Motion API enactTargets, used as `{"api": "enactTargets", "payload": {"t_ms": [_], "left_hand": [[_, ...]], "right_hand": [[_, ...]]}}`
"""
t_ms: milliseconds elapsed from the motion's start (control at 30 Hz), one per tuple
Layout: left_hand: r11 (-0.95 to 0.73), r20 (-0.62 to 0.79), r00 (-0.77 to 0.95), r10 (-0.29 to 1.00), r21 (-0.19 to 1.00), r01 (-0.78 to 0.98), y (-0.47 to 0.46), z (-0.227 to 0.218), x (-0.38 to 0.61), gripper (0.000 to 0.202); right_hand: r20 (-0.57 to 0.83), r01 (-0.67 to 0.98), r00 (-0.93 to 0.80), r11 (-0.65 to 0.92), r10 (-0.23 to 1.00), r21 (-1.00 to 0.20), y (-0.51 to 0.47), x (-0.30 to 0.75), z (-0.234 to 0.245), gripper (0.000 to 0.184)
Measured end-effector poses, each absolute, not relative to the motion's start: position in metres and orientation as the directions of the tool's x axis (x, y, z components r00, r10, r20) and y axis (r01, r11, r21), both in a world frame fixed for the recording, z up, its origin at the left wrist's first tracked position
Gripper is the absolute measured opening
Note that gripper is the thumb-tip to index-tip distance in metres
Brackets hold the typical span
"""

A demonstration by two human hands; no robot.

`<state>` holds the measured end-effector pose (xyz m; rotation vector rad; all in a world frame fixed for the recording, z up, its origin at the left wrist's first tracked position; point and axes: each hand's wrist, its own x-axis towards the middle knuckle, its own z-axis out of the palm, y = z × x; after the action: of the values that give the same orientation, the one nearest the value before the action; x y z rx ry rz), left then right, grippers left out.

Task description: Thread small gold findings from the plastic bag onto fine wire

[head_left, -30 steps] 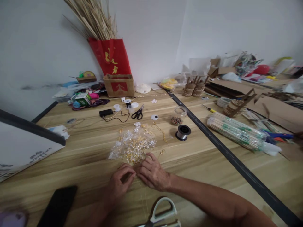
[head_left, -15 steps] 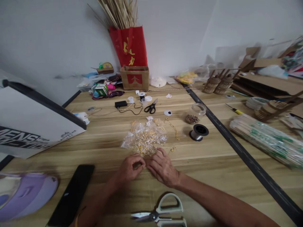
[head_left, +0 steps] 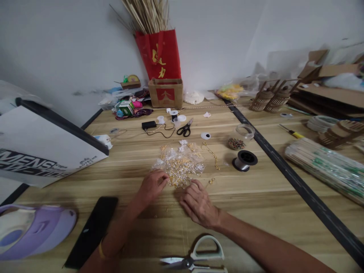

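A heap of small gold and clear beads [head_left: 179,171] lies in the middle of the wooden table, partly on clear plastic bags. At its left edge is my left hand [head_left: 151,186], thumb and fingertips pinched together among the beads. Whatever sits between them is too small to make out. My right hand [head_left: 199,203] rests at the near right of the heap, its fingers curled and pressed together; what they hold is hidden. A faint thin line runs over the wood below my hands. White-handled scissors [head_left: 196,254] lie spread nearest to me. Beside the heap is a gold chain [head_left: 212,156].
At right stand a spool of clear line [head_left: 244,160] and a jar of beads [head_left: 240,137]. Black scissors [head_left: 185,128] lie farther back. Left are a phone [head_left: 92,231], a purple visor [head_left: 42,231] and a large white box [head_left: 48,148]. Packed sticks [head_left: 327,163] lie far right.
My left hand has moved forward and left, away from my right hand, to the bead heap. The right hand stays nearly in place. The whole view has shifted slightly.
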<state>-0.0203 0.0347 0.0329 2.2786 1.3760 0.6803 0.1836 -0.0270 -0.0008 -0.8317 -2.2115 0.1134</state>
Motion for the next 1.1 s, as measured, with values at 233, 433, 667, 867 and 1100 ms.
{"api": "enactTargets", "payload": {"t_ms": [233, 433, 667, 867, 1100], "left_hand": [[-0.358, 0.046, 0.475, 0.879, 0.723, 0.591, 0.022, 0.053, -0.013, 0.018], [-0.285, -0.077, 0.540, 0.838, 0.783, 0.554, 0.002, 0.045, -0.013, 0.013], [-0.258, -0.055, 0.490, 0.870, 0.796, 0.547, -0.006, 0.036, -0.007, 0.016], [-0.249, -0.049, 0.464, 0.885, 0.791, 0.559, -0.010, 0.038, -0.011, 0.018], [-0.232, -0.028, 0.413, 0.910, 0.791, 0.566, -0.016, 0.037, -0.027, 0.020]], "right_hand": [[0.617, 0.543, -0.490, 0.769, 0.616, -0.337, -0.027, 0.184, -0.003, 0.012], [0.619, 0.527, -0.492, 0.776, 0.612, -0.347, -0.028, 0.184, -0.005, 0.010], [0.640, 0.526, -0.502, 0.793, 0.582, -0.308, -0.027, 0.184, -0.003, 0.010], [0.667, 0.436, -0.606, 0.882, 0.433, -0.176, -0.033, 0.184, 0.006, 0.016], [0.453, 0.573, -0.670, 0.797, 0.588, -0.188, -0.012, 0.209, 0.041, 0.017]]}}
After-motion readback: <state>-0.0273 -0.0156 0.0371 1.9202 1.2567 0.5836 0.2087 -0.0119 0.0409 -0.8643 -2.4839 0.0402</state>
